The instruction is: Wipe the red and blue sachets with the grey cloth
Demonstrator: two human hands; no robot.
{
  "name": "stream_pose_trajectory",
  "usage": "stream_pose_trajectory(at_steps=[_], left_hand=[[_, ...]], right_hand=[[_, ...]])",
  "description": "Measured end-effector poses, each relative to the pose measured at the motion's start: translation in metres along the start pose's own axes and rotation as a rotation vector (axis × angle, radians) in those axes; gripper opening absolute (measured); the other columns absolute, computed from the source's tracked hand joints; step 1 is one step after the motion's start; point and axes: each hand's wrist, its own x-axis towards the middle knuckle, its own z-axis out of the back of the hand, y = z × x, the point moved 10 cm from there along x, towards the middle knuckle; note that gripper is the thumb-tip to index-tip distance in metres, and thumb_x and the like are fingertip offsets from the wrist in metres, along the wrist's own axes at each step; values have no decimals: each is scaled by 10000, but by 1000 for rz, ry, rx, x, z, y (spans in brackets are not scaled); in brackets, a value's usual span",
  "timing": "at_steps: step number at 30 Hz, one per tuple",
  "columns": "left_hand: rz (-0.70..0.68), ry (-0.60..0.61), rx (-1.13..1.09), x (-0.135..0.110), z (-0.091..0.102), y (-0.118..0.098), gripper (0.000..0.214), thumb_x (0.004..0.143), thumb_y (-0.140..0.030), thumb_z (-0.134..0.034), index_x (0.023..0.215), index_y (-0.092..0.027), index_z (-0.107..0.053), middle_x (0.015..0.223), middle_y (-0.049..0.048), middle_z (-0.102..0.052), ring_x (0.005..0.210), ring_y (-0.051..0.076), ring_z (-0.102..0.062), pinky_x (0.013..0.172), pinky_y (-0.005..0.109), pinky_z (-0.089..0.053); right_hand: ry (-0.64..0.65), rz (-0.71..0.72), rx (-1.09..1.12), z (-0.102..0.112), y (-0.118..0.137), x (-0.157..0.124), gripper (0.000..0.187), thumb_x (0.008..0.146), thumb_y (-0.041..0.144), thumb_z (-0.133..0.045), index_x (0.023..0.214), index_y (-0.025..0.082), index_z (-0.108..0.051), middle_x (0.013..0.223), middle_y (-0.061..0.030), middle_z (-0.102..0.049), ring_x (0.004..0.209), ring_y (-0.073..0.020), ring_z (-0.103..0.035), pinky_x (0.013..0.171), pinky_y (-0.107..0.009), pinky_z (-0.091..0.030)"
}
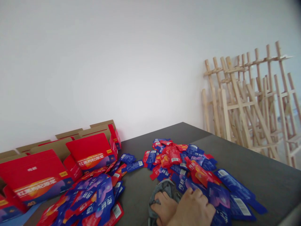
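At the bottom centre, my left hand [164,208] is closed on a crumpled grey cloth [164,187] lying on the dark table [249,163]. My right hand [194,209] lies beside it and partly over it. Its fingers are curled down at the edge of the cloth and a heap of blue and red sachets [185,161]. What those fingers hold is hidden. A second spread of the same sachets [98,197] lies to the left of my hands.
Several open red cardboard boxes [91,153] stand in a row along the white wall at the left, one of them large [35,177]. Wooden easels [249,103] lean against the wall beyond the table's right side. The table's near right edge runs past the bottom right corner.
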Motion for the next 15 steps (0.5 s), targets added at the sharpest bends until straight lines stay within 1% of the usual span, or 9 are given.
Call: stream_pose_trajectory(at_steps=[2, 5, 7, 10, 12, 15], left_hand=[[-61, 25, 75, 11, -8, -12, 119, 898, -297, -593, 849, -195, -630, 862, 52, -661, 887, 214, -558, 719, 339, -397], [-64, 64, 119, 17, -14, -17, 166, 942, -296, -520, 855, -190, -613, 865, 35, -647, 873, 207, -556, 690, 341, -401], [-42, 66, 129, 15, -16, -13, 139, 930, -291, -532, 879, -181, -601, 886, 41, -635, 878, 206, -553, 692, 331, -406], [-13, 26, 138, 8, -18, -5, 120, 905, -277, -555, 909, -158, -573, 941, 59, -611, 913, 212, -544, 741, 332, -418], [13, 21, 111, 4, -23, 1, 146, 888, -297, -577, 923, -156, -560, 953, 65, -607, 933, 225, -543, 768, 349, -428], [76, 48, 6, 1, -31, 8, 237, 840, -364, -639, 948, -171, -554, 943, 63, -634, 932, 239, -559, 782, 365, -443]], right_hand=[[68, -24, 30, -6, -1, 1, 300, 616, 279, -696, 916, 281, -699, 1064, -29, -623, 942, -234, -578, 631, -285, -506], [117, -49, 65, -8, 0, 0, 331, 622, 235, -669, 951, 262, -696, 1102, -50, -615, 989, -248, -566, 653, -288, -509], [132, -54, 89, -8, 0, 0, 352, 619, 235, -663, 968, 265, -693, 1124, -53, -606, 1008, -252, -556, 658, -289, -508], [144, -59, 112, -9, -1, 0, 366, 606, 241, -664, 970, 271, -692, 1130, -52, -599, 1007, -255, -549, 660, -293, -505], [148, -62, 115, -11, -2, 0, 372, 594, 237, -666, 963, 267, -694, 1128, -54, -598, 1000, -258, -551, 655, -296, -503], [143, -65, 108, -16, -3, 1, 368, 585, 239, -670, 952, 256, -696, 1127, -61, -601, 990, -266, -555, 632, -296, -497]])
